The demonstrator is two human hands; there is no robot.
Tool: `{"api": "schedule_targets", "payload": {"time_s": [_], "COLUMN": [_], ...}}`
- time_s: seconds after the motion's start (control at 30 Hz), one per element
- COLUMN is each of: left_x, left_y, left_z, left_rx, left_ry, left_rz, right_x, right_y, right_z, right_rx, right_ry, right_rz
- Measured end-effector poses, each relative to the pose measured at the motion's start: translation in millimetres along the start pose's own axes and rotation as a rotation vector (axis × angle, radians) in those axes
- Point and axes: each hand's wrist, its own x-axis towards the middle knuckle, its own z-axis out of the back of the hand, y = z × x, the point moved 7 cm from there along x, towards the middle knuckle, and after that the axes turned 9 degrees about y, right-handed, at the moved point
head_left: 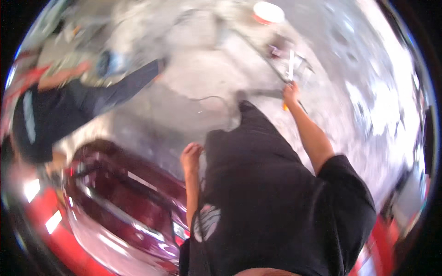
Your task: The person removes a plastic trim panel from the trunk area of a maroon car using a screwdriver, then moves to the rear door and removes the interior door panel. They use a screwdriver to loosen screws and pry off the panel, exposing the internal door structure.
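Note:
The whole picture is motion-blurred. My right hand (290,92) is stretched forward and closed around a slim tool with an orange handle (285,107). A white strip (291,65) rises just above the fist, in front of a small metal frame (299,62) on the floor. My left hand (191,155) hangs beside my black-clad thigh, its fingers curled in and nothing visible in them. It is close to the dark red vehicle body (133,198) at the lower left.
Another person in dark clothes (69,108) crouches at the left on the grey concrete floor (202,73). A thin cable (209,98) lies on the floor ahead. A white bucket with a red rim (268,12) stands at the top. Red surfaces (55,239) edge the lower left.

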Motion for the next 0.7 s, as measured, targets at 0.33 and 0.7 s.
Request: {"api": "schedule_targets", "payload": {"time_s": [0.33, 0.7], "left_x": [-8.9, -2.5], "left_y": [-50.5, -264.9], "left_z": [54.8, 203.3], "left_rx": [-0.638, -0.811], "left_ry": [-0.059, 0.061], "left_rz": [-0.254, -0.610], "right_x": [-122.4, -336.4], "right_y": [81.3, 151.4], "right_z": [-312.2, -605.1], "right_rx": [-0.592, -0.770], "right_ry": [1.151, 1.511], "right_rz": [-0.023, 0.094]}}
